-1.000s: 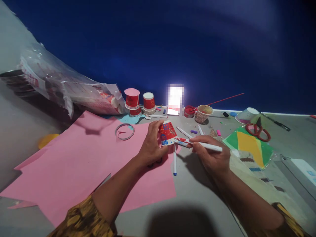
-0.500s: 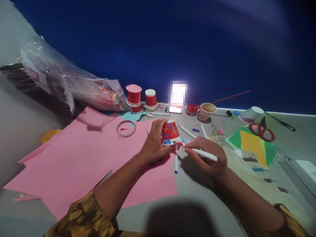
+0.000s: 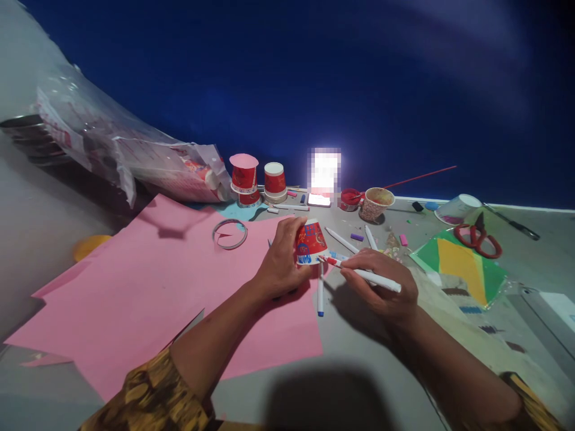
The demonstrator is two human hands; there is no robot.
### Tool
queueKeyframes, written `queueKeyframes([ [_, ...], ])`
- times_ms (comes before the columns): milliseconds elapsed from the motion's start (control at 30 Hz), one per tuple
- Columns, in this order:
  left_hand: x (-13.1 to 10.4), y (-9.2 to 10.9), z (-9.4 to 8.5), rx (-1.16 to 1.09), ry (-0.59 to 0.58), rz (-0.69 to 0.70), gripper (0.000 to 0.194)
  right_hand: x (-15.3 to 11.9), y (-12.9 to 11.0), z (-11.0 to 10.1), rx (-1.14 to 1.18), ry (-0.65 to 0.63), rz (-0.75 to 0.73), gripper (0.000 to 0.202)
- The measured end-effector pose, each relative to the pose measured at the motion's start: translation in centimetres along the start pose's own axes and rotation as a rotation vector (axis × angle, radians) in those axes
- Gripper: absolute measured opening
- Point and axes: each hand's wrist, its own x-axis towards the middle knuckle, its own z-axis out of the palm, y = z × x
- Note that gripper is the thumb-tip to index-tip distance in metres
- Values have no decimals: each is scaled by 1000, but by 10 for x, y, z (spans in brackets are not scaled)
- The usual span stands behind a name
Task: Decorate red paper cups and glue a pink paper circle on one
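Held upside down in my left hand [image 3: 282,260] is a red and white paper cup [image 3: 314,238] with blue drawing on its side and rim. The fingers wrap round its left side and hide part of it. My right hand [image 3: 381,281] grips a white marker [image 3: 377,280] with a red front end. Its tip meets the white rim band, at the lower right of the cup, as far as I can see. Beneath the cup lies a white marker with a blue end [image 3: 320,296]. Pink paper sheets [image 3: 148,287] spread out under my left arm.
A tape roll [image 3: 229,234] lies on the pink paper. Behind stand stacked red cups [image 3: 244,178], another red cup [image 3: 275,179], a patterned cup [image 3: 376,206] and a bright phone-like screen [image 3: 324,173]. Red-handled scissors [image 3: 478,236] rest on a green and yellow packet [image 3: 462,263] at right.
My right hand and the marker have shifted slightly to the right, the tip moving a little along the rim. My left hand and the cup stay almost still.
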Motion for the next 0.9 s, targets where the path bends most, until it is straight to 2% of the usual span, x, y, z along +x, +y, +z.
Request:
queueKeyframes([
  [900, 0, 0, 0, -1, -7, 0, 80, -1, 3, 0, -6, 9, 54, 12],
])
